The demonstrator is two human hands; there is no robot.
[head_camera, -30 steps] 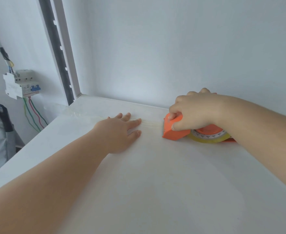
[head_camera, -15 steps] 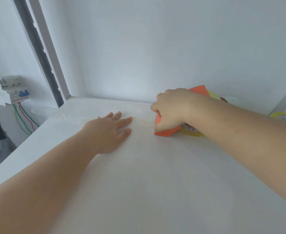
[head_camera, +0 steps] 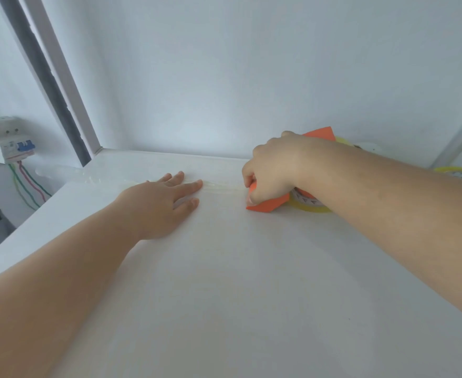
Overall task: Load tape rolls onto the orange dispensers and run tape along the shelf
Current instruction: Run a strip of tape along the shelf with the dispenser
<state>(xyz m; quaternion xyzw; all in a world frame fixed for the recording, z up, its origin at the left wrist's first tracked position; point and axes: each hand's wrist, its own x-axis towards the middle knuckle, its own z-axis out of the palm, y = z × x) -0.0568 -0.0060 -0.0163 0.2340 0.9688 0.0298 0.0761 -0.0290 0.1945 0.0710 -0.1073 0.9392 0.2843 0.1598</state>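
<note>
Barely shifted, right hand [head_camera: 272,170] grips orange dispenser [head_camera: 268,204] beside flat left hand [head_camera: 160,205] pressing tape [head_camera: 221,185].

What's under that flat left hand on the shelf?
A strip of clear tape runs along the white shelf from the orange dispenser and passes beneath the left hand. The stretch under the palm is hidden.

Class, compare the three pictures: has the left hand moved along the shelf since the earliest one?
No. The left hand lies flat on the tape strip at about the same spot relative to the shelf's back left corner; only the camera turned.
</note>
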